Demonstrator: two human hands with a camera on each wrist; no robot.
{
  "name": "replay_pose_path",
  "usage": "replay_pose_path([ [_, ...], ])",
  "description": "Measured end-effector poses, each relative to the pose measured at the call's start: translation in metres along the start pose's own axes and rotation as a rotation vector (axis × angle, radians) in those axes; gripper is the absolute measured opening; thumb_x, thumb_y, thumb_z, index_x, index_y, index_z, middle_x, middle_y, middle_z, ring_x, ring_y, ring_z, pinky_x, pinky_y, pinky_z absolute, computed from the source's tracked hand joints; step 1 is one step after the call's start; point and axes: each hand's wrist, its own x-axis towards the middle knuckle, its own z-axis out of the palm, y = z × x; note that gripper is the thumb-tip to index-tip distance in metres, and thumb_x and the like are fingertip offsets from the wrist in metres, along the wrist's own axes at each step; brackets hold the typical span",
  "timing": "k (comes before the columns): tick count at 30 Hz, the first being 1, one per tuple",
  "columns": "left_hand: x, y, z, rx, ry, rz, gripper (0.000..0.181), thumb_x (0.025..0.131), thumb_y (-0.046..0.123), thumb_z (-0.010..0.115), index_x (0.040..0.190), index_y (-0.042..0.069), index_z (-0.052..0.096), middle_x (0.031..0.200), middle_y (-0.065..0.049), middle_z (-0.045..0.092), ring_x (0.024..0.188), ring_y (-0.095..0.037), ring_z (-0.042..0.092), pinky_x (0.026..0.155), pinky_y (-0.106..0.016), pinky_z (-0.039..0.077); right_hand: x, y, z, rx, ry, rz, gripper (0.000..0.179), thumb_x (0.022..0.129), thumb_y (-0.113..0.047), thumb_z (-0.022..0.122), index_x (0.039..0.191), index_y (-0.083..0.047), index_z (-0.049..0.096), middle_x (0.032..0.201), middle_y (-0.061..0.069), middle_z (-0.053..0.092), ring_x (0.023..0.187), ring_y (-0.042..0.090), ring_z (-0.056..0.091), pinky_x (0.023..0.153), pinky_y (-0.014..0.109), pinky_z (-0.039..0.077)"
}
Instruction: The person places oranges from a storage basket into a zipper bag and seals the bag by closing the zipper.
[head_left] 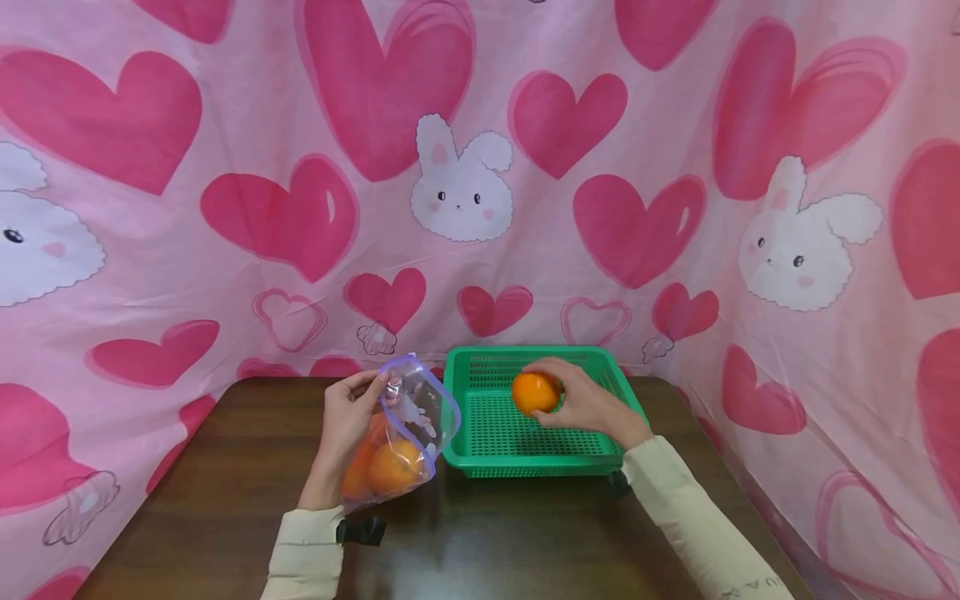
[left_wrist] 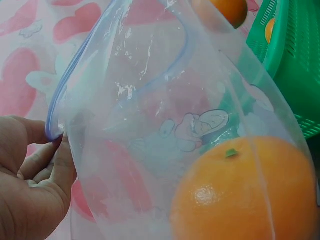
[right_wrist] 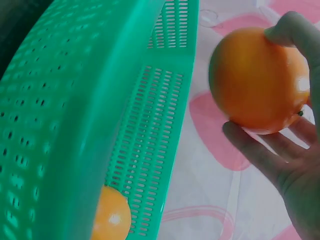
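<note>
My left hand (head_left: 351, 429) pinches the purple zip edge of a clear zip-lock bag (head_left: 420, 400), whose mouth gapes to the right. Several oranges (head_left: 397, 467) sit in the bag's bottom; the left wrist view shows one large orange (left_wrist: 245, 192) through the printed plastic. Over the green basket (head_left: 543, 467), my right hand (head_left: 581, 400) grips another orange (head_left: 536, 393) between thumb and fingers. In the right wrist view, that gripped orange (right_wrist: 257, 80) is held above the rim. One more orange (right_wrist: 112, 214) lies inside the basket, largely hidden by my right hand in the head view.
The basket stands at the back of a dark brown wooden table (head_left: 480, 542), right of the bag. Behind and beside the table hangs a pink cloth (head_left: 540, 275) with hearts and rabbits. Black straps (head_left: 362, 531) circle the wrists over cream sleeves.
</note>
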Motion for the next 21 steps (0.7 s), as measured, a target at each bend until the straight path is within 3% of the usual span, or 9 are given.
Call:
replay_pose_path([
  [9,0.0,-0.003,0.002,-0.021,-0.001,-0.008,0.031,0.1,0.012,0.065,0.117,-0.014,0.067,0.082,0.005,0.072,0.07,-0.007,0.07,0.07,-0.024,0.062,0.004,-0.009,0.009,0.067,0.086,-0.058,0.067,0.078,-0.012,0.088,0.137,-0.025,0.058,0.139,-0.004,0.056,0.116,0.019,0.058,0.088,0.039,0.06],
  [21,0.001,-0.005,0.007,-0.059,0.012,-0.026,0.029,0.1,0.009,0.065,0.115,-0.016,0.066,0.079,0.006,0.07,0.068,-0.007,0.07,0.068,-0.024,0.062,0.014,-0.014,0.019,0.112,0.114,-0.145,0.065,0.079,-0.017,0.087,0.137,-0.02,0.059,0.139,0.001,0.058,0.117,0.021,0.059,0.085,0.037,0.061],
])
